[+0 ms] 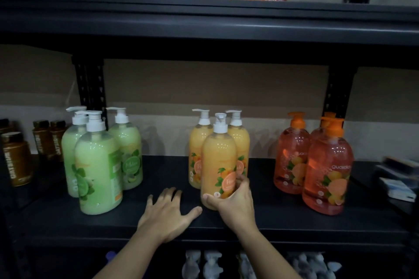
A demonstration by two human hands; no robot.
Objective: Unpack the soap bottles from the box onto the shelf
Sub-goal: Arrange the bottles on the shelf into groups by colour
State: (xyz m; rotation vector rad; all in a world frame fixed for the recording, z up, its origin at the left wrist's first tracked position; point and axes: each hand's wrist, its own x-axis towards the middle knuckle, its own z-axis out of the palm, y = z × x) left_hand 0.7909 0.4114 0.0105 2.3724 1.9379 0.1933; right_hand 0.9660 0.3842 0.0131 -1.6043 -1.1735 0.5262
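A yellow-orange soap bottle (218, 158) with a white pump stands upright at the front of the dark shelf (140, 219). My right hand (235, 204) wraps around its lower part. Two more yellow bottles (197, 149) stand just behind it. My left hand (166, 213) rests flat on the shelf board to the left of that bottle, fingers spread, holding nothing. Three green soap bottles (98, 170) stand in a group at the left, and three orange-red bottles (327, 172) at the right. The box is out of view.
Brown jars (15, 158) stand at the far left of the shelf, and flat boxes (399, 179) lie at the far right. The shelf above (204, 20) carries more green and orange bottles. White pump tops (213, 263) show on the shelf below.
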